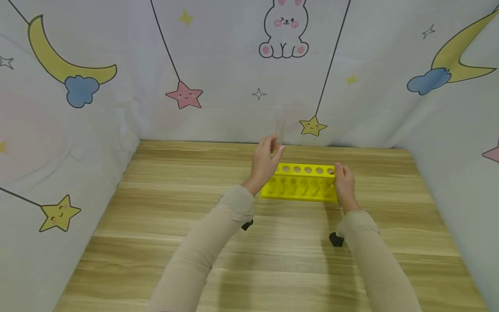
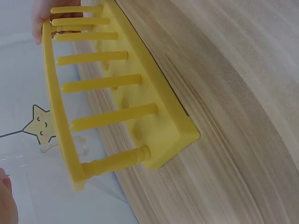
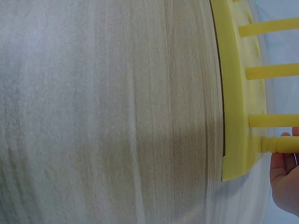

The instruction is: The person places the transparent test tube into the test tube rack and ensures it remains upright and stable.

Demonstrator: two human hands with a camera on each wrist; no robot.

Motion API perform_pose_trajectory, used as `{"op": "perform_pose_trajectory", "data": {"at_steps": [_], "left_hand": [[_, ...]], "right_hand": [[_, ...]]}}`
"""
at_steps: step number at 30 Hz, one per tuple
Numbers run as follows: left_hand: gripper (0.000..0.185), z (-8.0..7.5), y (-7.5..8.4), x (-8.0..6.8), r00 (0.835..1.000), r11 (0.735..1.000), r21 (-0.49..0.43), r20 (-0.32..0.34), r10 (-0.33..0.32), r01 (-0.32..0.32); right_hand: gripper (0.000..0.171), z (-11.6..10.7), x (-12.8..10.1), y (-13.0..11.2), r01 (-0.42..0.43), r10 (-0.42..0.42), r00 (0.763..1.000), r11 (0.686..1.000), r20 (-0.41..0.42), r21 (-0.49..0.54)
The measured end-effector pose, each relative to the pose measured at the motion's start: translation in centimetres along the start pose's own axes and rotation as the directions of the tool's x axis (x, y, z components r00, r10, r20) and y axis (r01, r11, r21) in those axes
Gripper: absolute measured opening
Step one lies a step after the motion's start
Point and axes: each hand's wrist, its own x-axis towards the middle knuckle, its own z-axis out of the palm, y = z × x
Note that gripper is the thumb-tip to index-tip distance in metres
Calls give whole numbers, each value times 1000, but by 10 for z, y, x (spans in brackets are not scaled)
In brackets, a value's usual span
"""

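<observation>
1. Yellow rack (image 1: 298, 178) stands on table (image 1: 175, 182); broad base presumably stabilises it.
2. Right hand (image 1: 345, 185): fingers clamped on rack's right end, seemingly for steadiness.
3. Left hand (image 1: 264, 162) pinches 1 clear tube (image 1: 280, 128) near-upright, rack's left end, presumably for alignment; cannot tell whether inserted.

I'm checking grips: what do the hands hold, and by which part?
Left hand: a clear tube, which end unclear. Right hand: the yellow rack, by its right end.
</observation>
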Motion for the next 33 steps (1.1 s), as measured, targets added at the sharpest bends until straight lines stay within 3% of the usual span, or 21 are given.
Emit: {"op": "perform_pose_trajectory", "data": {"at_steps": [33], "left_hand": [[24,6,-9,-12,1000,999,46,12,11,-12]], "right_hand": [[38,0,0,1,-48,48,999,999,-3,-1]]}}
